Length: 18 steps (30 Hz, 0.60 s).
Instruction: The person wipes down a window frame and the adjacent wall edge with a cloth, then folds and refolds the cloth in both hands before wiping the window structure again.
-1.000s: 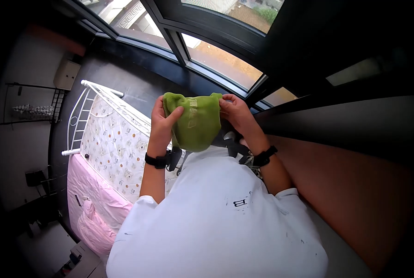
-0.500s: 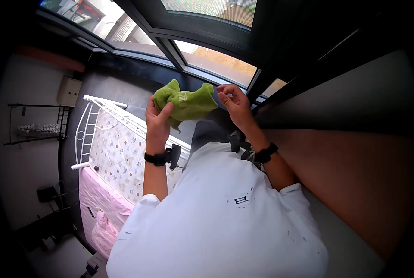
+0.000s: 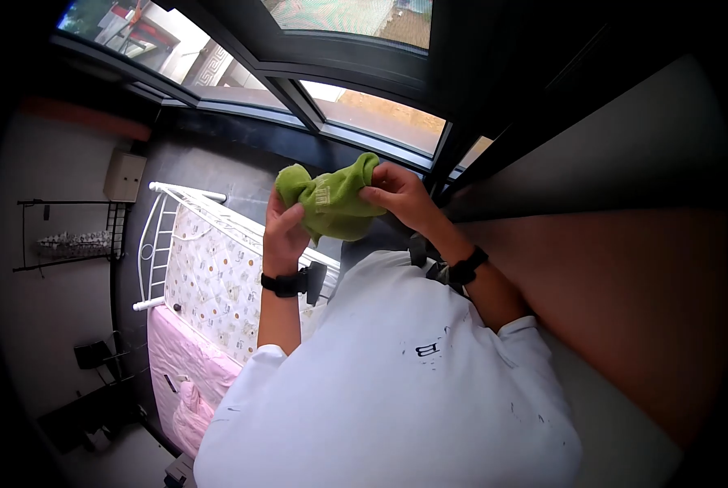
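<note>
A green cloth (image 3: 331,199), towel-like and bunched up with pale lettering on it, is held up in front of my chest near the window. My left hand (image 3: 284,228) grips its left end, thumb on top and the other fingers behind it. At the cloth's right end my right hand (image 3: 400,195) pinches the edge between thumb and fingers. Some fingertips of both hands are hidden behind the fabric. A black strap sits on each wrist.
Left of me stands a white metal bed frame (image 3: 186,192) with a patterned mattress (image 3: 217,276) and a pink quilt (image 3: 186,358). Ahead is a dark window frame (image 3: 299,106). A brown panel (image 3: 608,309) rises close on my right.
My right hand has closed on the right end of the green cloth, after being beside it with fingers curled. The cloth has turned slightly and sits a little lower.
</note>
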Motion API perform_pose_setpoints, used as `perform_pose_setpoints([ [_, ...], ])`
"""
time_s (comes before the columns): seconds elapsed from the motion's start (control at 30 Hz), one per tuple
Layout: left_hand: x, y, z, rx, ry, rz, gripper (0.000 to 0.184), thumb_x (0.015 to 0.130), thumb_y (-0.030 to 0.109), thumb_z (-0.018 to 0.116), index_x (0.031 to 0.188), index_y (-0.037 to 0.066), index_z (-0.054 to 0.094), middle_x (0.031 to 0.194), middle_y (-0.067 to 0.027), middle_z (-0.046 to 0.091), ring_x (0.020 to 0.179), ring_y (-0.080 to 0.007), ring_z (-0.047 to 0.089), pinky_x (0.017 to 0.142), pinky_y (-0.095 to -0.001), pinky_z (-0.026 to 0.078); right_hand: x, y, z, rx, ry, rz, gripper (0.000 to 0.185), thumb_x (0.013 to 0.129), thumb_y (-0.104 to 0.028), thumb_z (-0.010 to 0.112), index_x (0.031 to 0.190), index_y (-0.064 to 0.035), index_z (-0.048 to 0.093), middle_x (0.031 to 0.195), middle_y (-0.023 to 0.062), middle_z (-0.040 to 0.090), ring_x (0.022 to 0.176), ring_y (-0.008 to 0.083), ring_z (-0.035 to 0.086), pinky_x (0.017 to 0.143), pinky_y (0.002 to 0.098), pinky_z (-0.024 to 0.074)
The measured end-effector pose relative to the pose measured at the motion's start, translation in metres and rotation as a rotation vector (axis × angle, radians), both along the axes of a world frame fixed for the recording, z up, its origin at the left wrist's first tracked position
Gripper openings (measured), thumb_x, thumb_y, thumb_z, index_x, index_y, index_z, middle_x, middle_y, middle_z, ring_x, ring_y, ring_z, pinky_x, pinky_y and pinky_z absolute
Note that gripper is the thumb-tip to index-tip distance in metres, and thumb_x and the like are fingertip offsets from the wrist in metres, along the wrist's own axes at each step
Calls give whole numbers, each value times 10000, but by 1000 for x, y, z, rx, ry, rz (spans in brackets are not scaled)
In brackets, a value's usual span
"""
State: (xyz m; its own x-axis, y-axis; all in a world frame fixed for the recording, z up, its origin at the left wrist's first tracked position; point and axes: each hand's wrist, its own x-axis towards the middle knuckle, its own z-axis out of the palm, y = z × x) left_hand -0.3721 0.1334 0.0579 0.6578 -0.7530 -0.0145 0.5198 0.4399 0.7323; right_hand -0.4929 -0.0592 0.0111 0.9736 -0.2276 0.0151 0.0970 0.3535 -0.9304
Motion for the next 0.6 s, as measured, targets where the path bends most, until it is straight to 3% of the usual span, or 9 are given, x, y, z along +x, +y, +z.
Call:
perform_pose_setpoints([
  [0.03,-2,-1,1,-18,19,0,487,796,15,598,1263,30,461,1189,-139,561,1118,-283,568,992,-429,448,-2,-4,-4,2,5,-6,237,885,-165,673,1066,-40,584,1010,54,609,966,133,593,886,299,485],
  [0.1,2,-2,-3,-28,13,-9,493,794,19,598,1267,27,461,1196,-143,561,1121,-285,566,994,-432,446,-5,-9,0,303,-141,-9,148,895,-138,657,974,-57,562,950,20,595,856,93,572,822,272,477],
  [0.13,6,-3,-5,-39,3,-12,499,793,23,599,1272,23,460,1202,-146,560,1125,-286,564,997,-434,444,-6,-8,3,305,-136,-8,148,895,-138,657,974,-57,562,950,20,595,856,93,572,822,272,477],
  [0.2,9,-3,-14,-54,5,-22,464,802,26,597,1250,19,477,1195,-151,566,1131,-287,561,993,-435,446,-6,-5,13,581,-179,24,124,898,-129,652,956,-67,561,911,5,600,847,85,569,828,253,465],
  [0.33,7,-8,-20,-80,36,-9,403,826,27,588,1218,20,492,1187,-153,572,1119,-288,568,983,-438,451,-11,-9,33,617,-168,43,138,908,-155,646,966,-62,562,894,5,604,834,76,569,786,231,473],
  [0.4,4,-13,-19,-125,68,-43,384,837,19,575,1212,30,494,1194,-148,570,1115,-287,570,983,-444,450,-8,-15,19,114,-117,-189,173,924,-204,629,983,-55,563,899,14,608,806,72,573,742,215,481],
  [0.5,1,-18,-20,-123,94,-43,371,848,19,566,1210,42,490,1190,-145,569,1110,-282,571,978,-443,456,-10,-18,9,-106,-72,-340,210,936,-240,610,999,-44,566,880,23,612,773,69,570,707,210,484],
  [0.6,2,-21,-21,-105,90,4,369,855,33,571,1213,53,482,1171,-138,569,1100,-274,573,972,-433,464,-13,-14,25,-74,-125,-325,217,950,-242,587,1004,-32,571,851,19,610,753,64,558,699,205,473],
])
